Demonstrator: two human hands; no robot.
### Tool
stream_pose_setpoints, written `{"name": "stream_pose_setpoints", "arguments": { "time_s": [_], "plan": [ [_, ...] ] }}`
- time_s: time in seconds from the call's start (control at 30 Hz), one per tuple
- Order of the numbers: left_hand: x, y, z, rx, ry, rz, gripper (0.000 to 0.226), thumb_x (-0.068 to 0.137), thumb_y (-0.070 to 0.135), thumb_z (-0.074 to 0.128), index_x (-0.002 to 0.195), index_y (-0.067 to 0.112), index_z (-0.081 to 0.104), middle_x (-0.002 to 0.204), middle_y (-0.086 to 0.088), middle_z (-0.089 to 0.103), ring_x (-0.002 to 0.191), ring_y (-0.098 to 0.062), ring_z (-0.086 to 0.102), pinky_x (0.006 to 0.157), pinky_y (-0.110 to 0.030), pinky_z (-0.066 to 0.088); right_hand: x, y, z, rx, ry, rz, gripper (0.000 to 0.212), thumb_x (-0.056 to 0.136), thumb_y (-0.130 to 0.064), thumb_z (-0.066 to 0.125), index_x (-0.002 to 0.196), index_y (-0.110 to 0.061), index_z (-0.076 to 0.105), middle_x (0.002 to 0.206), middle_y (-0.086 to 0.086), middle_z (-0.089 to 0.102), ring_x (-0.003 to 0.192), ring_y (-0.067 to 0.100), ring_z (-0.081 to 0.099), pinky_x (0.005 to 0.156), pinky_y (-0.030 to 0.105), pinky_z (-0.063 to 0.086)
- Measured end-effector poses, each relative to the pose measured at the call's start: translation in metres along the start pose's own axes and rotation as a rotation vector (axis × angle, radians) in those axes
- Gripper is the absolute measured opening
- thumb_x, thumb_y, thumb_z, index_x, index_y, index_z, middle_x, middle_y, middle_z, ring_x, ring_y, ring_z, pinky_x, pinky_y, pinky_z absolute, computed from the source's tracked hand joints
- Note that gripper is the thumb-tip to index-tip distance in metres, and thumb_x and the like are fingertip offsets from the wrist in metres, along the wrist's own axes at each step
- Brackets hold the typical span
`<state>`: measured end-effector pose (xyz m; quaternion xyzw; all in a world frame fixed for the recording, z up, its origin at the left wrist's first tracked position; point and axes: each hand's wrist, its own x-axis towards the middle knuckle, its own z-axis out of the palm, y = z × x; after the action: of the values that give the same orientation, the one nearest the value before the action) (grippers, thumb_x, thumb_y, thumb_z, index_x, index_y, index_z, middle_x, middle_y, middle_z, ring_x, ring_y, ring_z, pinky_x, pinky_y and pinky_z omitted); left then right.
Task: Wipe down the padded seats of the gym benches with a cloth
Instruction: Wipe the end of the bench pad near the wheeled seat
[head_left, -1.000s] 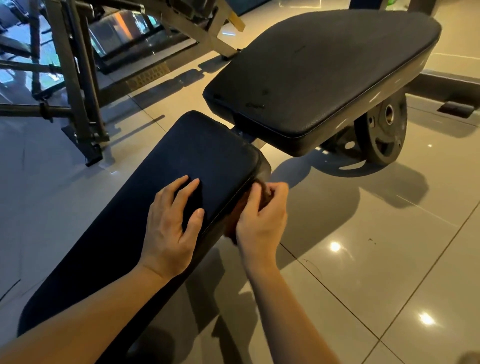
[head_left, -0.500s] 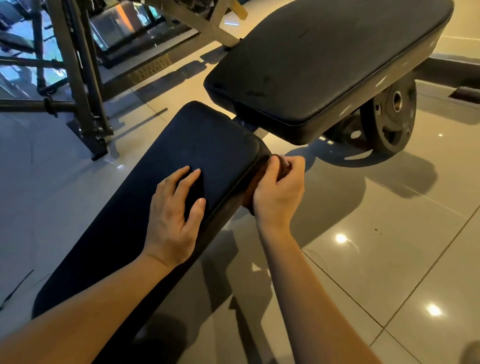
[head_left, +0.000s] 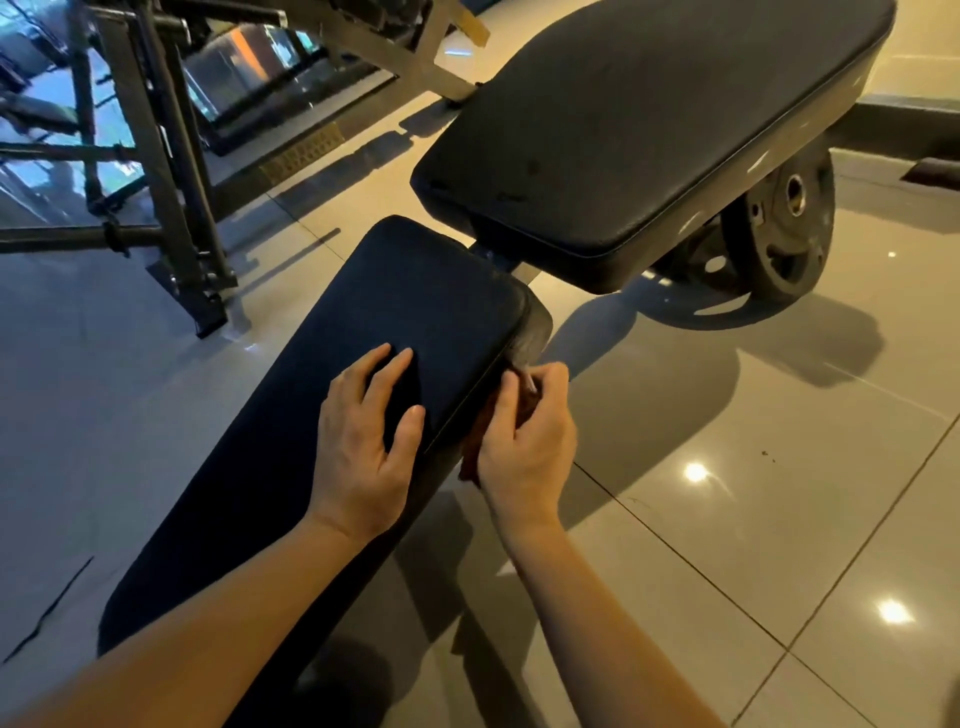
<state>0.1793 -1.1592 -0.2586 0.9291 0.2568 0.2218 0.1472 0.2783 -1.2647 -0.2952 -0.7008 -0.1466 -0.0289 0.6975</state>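
Pressing the cloth (head_left: 530, 389) against the right edge of the padded surface (head_left: 415, 301), the right hand (head_left: 524, 447) is bunching it in curled fingers (head_left: 506, 402); the left hand (head_left: 363, 441) is lying flat-fingered on top. Cloth likely soft, light.

The cloth (head_left: 529, 387) is mostly hidden under the right hand (head_left: 524, 447); only brownish slivers show against the right side of the near pad (head_left: 363, 338). The far pad (head_left: 649, 130) runs off the top edge and covers the upper left of the weight plate (head_left: 779, 234). The rack (head_left: 156, 156) at far left is cropped.
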Motion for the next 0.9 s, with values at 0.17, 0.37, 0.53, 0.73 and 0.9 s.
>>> {"name": "stream_pose_setpoints", "arguments": {
  "time_s": [0.17,0.37,0.53,0.73,0.9],
  "plan": [
    [0.001,-0.003,0.001,0.029,-0.003,0.021,0.055,0.101,0.046,0.037,0.151,0.023,0.041,0.153,0.000,0.039,0.140,-0.017,0.038,0.113,-0.051,0.038,-0.001,-0.001,0.000,-0.011,0.000,-0.031,0.011,0.104,-0.021,0.056,0.095,-0.024,0.050,0.077,-0.011,0.057,0.069,0.006,0.058,0.063,0.016,0.045],
    [0.000,-0.002,0.002,0.035,-0.002,0.012,0.054,0.101,0.046,0.037,0.151,0.025,0.041,0.153,0.000,0.038,0.140,-0.018,0.038,0.113,-0.051,0.038,0.018,-0.006,-0.006,0.001,0.055,-0.009,0.012,0.105,-0.021,0.054,0.094,-0.023,0.048,0.076,-0.011,0.055,0.070,0.006,0.058,0.063,0.016,0.045],
    [0.001,0.000,0.001,0.040,-0.007,0.000,0.057,0.101,0.048,0.034,0.151,0.023,0.042,0.154,-0.001,0.037,0.140,-0.017,0.037,0.114,-0.041,0.034,-0.052,-0.010,-0.003,0.019,-0.203,0.040,0.011,0.104,-0.026,0.055,0.094,-0.029,0.051,0.078,-0.017,0.055,0.073,0.005,0.058,0.065,0.011,0.043],
    [0.000,0.000,0.001,0.037,-0.016,-0.001,0.057,0.101,0.049,0.035,0.151,0.024,0.041,0.154,-0.002,0.038,0.140,-0.017,0.037,0.115,-0.048,0.036,-0.005,-0.004,-0.006,-0.013,-0.045,0.033,0.011,0.105,-0.025,0.054,0.095,-0.024,0.050,0.077,-0.013,0.056,0.072,0.006,0.059,0.063,0.013,0.045],
    [0.001,0.000,0.000,0.030,-0.010,0.002,0.057,0.100,0.047,0.035,0.150,0.022,0.042,0.153,-0.003,0.039,0.139,-0.020,0.038,0.113,-0.049,0.037,-0.054,-0.007,-0.009,-0.031,-0.294,0.019,0.014,0.103,-0.028,0.055,0.090,-0.027,0.050,0.076,-0.016,0.054,0.072,0.005,0.057,0.064,0.013,0.042]
  ]
}}
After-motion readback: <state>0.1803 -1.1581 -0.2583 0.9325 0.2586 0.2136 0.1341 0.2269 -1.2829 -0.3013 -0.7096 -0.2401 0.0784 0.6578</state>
